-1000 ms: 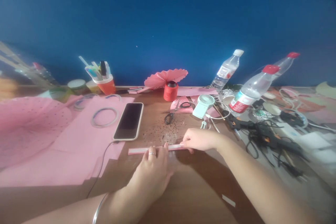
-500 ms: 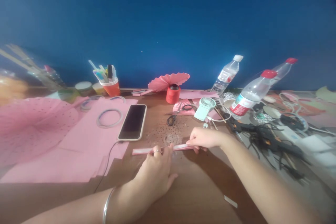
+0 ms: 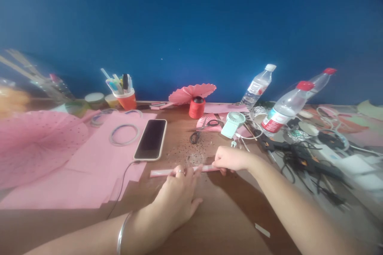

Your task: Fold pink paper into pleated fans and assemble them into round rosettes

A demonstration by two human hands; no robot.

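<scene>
Plainly, bare brown tabletop (image 3: pixel 218 223) opens at six o'clock from the pink-and-white paper strip (image 3: pixel 160 173); a smartphone (image 3: pixel 151 139) sits near it at ten, black-handled scissors (image 3: pixel 200 129) farther off at one. The strip's long axis runs nine to three. The left hand (image 3: pixel 176 195) lies across it, thumb spread; the right hand (image 3: pixel 231 159) pinches its three-o'clock end. Since a second ago, the left fingertips have slid toward three.
</scene>
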